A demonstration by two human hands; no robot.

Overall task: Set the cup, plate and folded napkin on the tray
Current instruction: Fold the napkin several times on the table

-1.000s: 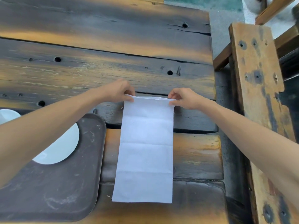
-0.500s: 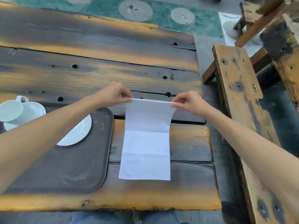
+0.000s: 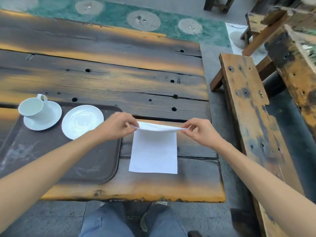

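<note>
The left hand (image 3: 118, 128) pinched the left top corner of the white napkin (image 3: 153, 153), and the right hand (image 3: 201, 132) pinched the right top corner, both with fingers curled on the cloth. The top edge was lifted off the table (image 3: 119, 79) and sagged slightly between the two hands, while the rest of the napkin hung down and lay flat on the wood, just right of the tray (image 3: 68, 161). The dark brown tray sat at the near left of the table. A white plate (image 3: 82, 121) rested on its far part, partly covered by the left wrist. Left of the plate, a white cup (image 3: 32, 106) stood tilted on a saucer (image 3: 42, 117) at the tray's far edge. A wooden bench (image 3: 248, 106) stood to the right of the table.
</note>
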